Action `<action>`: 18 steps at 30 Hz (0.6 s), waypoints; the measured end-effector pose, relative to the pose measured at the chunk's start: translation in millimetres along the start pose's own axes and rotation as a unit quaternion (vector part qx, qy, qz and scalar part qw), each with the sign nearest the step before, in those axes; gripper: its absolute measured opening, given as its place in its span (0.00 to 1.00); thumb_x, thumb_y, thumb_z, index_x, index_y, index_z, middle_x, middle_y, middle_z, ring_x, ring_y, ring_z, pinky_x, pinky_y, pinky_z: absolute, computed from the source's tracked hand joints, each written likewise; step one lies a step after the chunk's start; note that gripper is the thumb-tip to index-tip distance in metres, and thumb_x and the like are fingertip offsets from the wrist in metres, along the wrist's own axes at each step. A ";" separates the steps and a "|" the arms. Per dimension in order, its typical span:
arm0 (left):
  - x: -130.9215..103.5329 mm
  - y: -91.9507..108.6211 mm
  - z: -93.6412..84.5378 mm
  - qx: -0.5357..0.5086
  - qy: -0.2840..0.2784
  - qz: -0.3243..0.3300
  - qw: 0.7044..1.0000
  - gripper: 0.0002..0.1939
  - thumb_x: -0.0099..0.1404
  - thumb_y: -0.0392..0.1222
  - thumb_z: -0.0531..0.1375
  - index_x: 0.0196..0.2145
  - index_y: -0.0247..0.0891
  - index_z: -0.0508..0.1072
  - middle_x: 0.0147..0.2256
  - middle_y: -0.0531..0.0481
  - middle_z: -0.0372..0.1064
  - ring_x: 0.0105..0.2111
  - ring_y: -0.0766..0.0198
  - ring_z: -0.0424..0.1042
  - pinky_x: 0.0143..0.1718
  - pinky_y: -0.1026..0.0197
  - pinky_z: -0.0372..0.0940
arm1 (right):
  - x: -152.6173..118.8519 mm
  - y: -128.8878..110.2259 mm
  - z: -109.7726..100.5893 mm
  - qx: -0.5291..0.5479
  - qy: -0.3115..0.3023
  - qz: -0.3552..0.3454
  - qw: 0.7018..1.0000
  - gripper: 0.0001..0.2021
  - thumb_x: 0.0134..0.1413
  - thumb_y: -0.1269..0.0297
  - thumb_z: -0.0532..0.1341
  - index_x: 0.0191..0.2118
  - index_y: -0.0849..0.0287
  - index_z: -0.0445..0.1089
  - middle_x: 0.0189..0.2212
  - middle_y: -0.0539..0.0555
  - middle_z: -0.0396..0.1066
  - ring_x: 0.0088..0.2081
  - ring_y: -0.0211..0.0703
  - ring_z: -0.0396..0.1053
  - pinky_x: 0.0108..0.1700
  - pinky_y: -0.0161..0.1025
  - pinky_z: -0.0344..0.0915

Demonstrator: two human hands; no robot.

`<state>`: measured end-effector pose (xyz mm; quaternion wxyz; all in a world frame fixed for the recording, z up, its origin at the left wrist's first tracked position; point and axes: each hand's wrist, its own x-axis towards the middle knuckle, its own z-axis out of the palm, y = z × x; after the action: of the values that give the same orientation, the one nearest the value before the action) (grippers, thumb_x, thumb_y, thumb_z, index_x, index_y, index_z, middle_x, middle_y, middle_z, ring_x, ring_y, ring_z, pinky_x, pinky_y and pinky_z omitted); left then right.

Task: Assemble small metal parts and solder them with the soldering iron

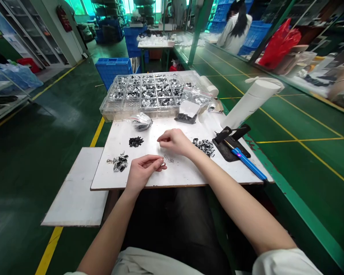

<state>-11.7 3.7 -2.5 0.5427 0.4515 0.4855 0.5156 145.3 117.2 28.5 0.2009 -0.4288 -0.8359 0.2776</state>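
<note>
My left hand (pixel 146 169) is closed in a pinch near the table's front edge, and a tiny shiny part shows at its fingertips. Above and to the right, my right hand (pixel 174 141) hovers with thumb and fingers pressed together; whatever they hold is too small to name. Between and just beyond the hands lie thin wire rings or springs (pixel 169 159). A heap of small black parts (pixel 136 141) sits left of my right hand. Shiny silver-black pieces (pixel 120 162) lie left of my left hand. More silver-black pieces (pixel 204 147) are heaped right of my right wrist.
A clear compartment box (pixel 126 105) full of shiny parts stands at the back. Plastic bags (pixel 141 122) lie before it. A blue soldering iron or similar pen tool (pixel 248 164) rests on a black stand (pixel 227 151) at right, beside a white roll (pixel 250 101). A person (pixel 236 28) sits far right.
</note>
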 end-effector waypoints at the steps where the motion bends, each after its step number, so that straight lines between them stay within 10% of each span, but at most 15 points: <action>1: -0.4 0.2 -0.2 -0.002 -0.002 0.000 1.000 0.14 0.57 0.47 0.71 0.37 0.34 0.82 0.30 0.45 0.82 0.34 0.54 0.83 0.37 0.59 0.77 | -9.1 1.8 -2.7 0.046 0.025 0.006 0.999 0.12 0.52 0.72 0.61 0.38 0.64 0.81 0.31 0.55 0.78 0.31 0.40 0.71 0.35 0.36 0.63; 10: -3.8 2.8 0.9 0.009 0.005 -0.004 1.000 0.18 0.53 0.42 0.74 0.41 0.35 0.82 0.35 0.45 0.83 0.39 0.54 0.82 0.45 0.58 0.76 | -95.6 -14.9 16.0 0.403 0.144 0.052 0.902 0.06 0.52 0.63 0.69 0.36 0.57 0.81 0.35 0.54 0.79 0.36 0.42 0.73 0.36 0.38 0.69; 18: -3.4 1.7 1.5 -0.002 0.011 0.008 1.000 0.21 0.51 0.39 0.76 0.42 0.37 0.77 0.31 0.52 0.80 0.34 0.61 0.82 0.39 0.65 0.76 | -101.7 -15.8 43.2 0.503 0.162 0.139 0.838 0.13 0.43 0.58 0.75 0.36 0.57 0.82 0.32 0.55 0.80 0.36 0.46 0.77 0.40 0.42 0.75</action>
<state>-10.4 0.4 -0.5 0.5340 0.4485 0.4865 0.5263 167.0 12.8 -4.4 0.4807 -0.4197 -0.4682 0.6112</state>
